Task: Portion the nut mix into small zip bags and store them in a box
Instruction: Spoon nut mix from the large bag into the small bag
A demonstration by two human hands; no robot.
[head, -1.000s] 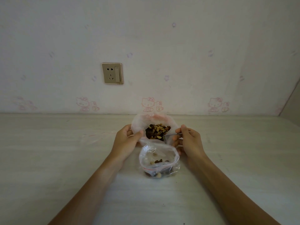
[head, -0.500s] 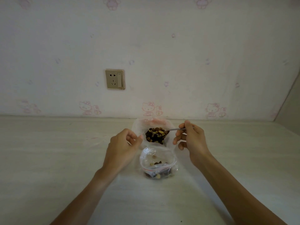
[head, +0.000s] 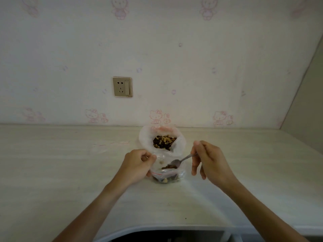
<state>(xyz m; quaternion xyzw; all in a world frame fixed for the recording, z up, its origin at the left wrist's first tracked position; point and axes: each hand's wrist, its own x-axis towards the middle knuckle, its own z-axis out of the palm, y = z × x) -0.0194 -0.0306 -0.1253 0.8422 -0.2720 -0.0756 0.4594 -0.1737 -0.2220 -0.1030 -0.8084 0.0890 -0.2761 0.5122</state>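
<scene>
Here, spoon [head: 176,162] inside zip bag [head: 167,173] mouth

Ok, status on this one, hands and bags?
Left hand pinches small zip bag open. Right hand holds spoon, loaded, over it. Nothing in the way.

Dim soft even light, faint shadows, wide-angle edge bending

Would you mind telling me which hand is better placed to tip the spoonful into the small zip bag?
The right hand: it already holds the spoon, whose loaded bowl sits over the small zip bag. The left hand is busy pinching the bag's rim open.
</scene>
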